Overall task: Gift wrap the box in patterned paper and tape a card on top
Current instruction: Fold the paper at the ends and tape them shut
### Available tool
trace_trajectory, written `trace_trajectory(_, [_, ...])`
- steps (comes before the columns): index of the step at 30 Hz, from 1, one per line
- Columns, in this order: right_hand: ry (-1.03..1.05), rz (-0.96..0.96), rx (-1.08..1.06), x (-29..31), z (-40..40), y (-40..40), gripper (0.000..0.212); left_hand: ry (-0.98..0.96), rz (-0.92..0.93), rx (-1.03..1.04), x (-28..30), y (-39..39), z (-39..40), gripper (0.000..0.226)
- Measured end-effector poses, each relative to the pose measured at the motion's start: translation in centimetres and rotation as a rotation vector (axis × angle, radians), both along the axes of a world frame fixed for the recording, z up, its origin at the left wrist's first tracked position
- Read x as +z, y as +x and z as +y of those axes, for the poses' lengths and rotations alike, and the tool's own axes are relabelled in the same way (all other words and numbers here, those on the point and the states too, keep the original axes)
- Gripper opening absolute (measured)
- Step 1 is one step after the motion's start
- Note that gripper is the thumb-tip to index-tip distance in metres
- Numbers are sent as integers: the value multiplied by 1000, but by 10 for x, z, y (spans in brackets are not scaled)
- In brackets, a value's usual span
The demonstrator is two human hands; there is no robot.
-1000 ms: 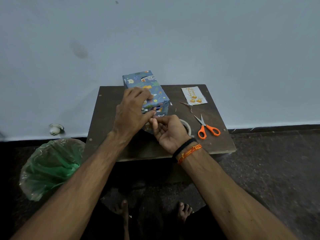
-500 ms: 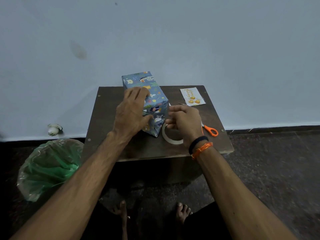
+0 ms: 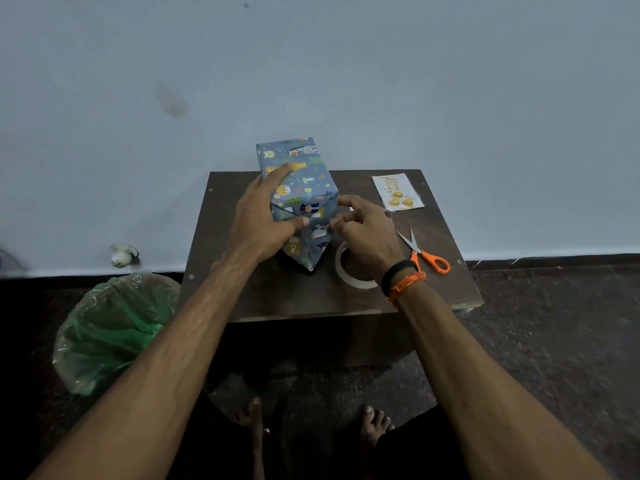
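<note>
Box (image 3: 300, 188) mid-table (image 3: 273, 292), near end flap folded but untaped. Left hand (image 3: 258, 220) grips it, thumb pinning the flap; right hand (image 3: 363, 226) pinches at the seam — tape bit not discernible. Risk: thumb lifts early, flap springs open. Card (image 3: 397, 192) far right.

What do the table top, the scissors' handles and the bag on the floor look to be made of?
Table top: dark brown board, likely laminate or wood, matte, with screw heads at its corners. Scissors: handles look like smooth orange plastic, blades pale metal. Bag: thin translucent green plastic film, crinkled and glossy at the folds.
</note>
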State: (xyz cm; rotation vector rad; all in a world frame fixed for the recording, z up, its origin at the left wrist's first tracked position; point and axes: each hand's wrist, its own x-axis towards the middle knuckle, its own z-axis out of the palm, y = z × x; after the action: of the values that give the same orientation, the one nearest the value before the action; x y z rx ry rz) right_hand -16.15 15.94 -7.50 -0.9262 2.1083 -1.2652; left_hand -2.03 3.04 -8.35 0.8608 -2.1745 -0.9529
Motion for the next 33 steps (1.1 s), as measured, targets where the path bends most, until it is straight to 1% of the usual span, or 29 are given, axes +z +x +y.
trace_trajectory(3, [-86, -45, 0, 3, -1, 3, 41, 65, 73, 25, 4, 3, -3, 85])
trace_trajectory(6, [-216, -117, 16, -2, -4, 3, 46, 141, 170, 78, 6, 2, -3, 82])
trace_trajectory(10, [-382, 0, -72, 5, -4, 10, 52, 222, 282, 139, 7, -1, 3, 77])
trace_trajectory(13, [-404, 94, -166, 5, -6, 6, 47, 282, 339, 160, 12, -4, 9, 72])
trace_trajectory(15, [-414, 32, -179, 6, -6, 5, 46, 241, 305, 195, 15, -4, 9, 69])
trace_trajectory(17, [-418, 11, -165, 7, -6, 6, 47, 114, 194, 234, 18, 0, 5, 66])
trace_trajectory(18, [-424, 38, -164, 7, -6, 6, 46, 79, 148, 243, 20, 2, 4, 66])
trace_trajectory(20, [-445, 130, -184, 9, -7, 7, 43, 95, 101, 230, 24, 6, 5, 65])
trace_trajectory(23, [-482, 273, -250, 13, -9, 8, 35, 132, 109, 193, 27, 7, 8, 68])
trace_trajectory(25, [-515, 339, -284, 17, -9, 9, 28, 103, 110, 161, 28, 8, 7, 81])
trace_trajectory(27, [-545, 394, -284, 19, -9, 9, 24, -18, 87, 123, 28, 12, 0, 97])
trace_trajectory(28, [-554, 423, -267, 20, -10, 9, 23, -95, 68, 103, 28, 14, -3, 102])
trace_trajectory(30, [-563, 486, -202, 23, -10, 11, 21, -194, 23, 46, 33, 19, -10, 104])
trace_trajectory(31, [-571, 518, -157, 25, -11, 12, 21, -205, 8, -3, 36, 20, -13, 103])
trace_trajectory(33, [-612, 593, -68, 29, -11, 15, 21, -161, -28, -111, 43, 22, -17, 100])
